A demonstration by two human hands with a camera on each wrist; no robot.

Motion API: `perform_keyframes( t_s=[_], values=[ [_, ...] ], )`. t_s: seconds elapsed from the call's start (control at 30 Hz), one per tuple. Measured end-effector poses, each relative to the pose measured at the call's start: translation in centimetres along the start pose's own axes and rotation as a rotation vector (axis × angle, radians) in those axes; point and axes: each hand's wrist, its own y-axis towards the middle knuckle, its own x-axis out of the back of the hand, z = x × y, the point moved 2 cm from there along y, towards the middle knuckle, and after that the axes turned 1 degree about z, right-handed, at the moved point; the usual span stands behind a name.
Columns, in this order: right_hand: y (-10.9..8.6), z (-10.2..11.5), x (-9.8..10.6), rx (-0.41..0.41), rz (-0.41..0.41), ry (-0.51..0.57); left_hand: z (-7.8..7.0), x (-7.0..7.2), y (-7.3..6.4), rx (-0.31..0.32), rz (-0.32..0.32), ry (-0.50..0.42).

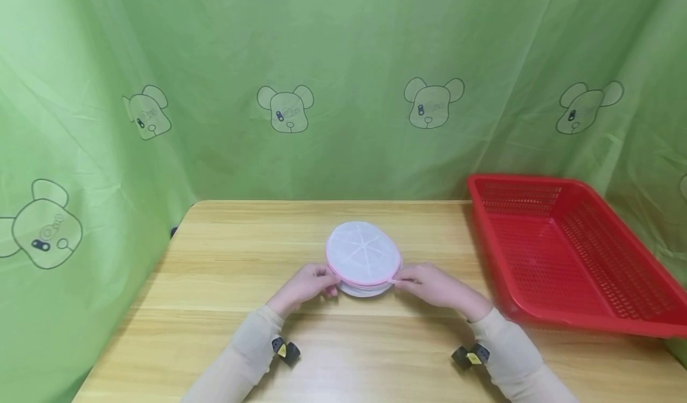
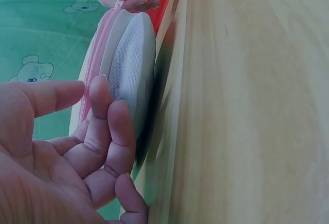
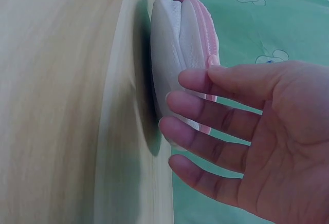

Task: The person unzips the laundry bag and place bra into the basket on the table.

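Observation:
A round white mesh laundry bag (image 1: 364, 251) with a pink zipper round its side sits at the middle of the table. My left hand (image 1: 310, 282) pinches the bag's near left edge between thumb and fingers, at the pink zipper band (image 2: 95, 62). On the opposite side, my right hand (image 1: 432, 284) holds the small pink zipper pull (image 3: 213, 60) between thumb and index finger. The other right-hand fingers (image 3: 205, 144) are spread beside the bag's white side. Along the part facing me, the zipper looks closed in the wrist views.
A large red plastic basket (image 1: 507, 272) stands at the right of the wooden table (image 1: 225, 260). Green curtains (image 1: 354, 33) printed with bear faces hang behind the table and at both sides. Each forearm wears a small black camera (image 1: 290, 353) at the wrist.

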Motion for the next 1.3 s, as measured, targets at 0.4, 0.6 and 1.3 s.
perform_keyframes(
  t_s=[0.4,0.6,1.3],
  values=[
    [0.3,0.5,-0.9,-0.013,0.013,0.015,0.1,-0.1,0.0,-0.006,0.006,0.013],
    [0.4,0.7,-1.3,-0.01,0.018,0.018,0.2,-0.1,0.1,0.003,0.0,0.007],
    [0.7,1.9,-2.1,0.024,0.002,-0.002,0.2,-0.4,0.1,0.005,-0.005,-0.001]
  ],
)
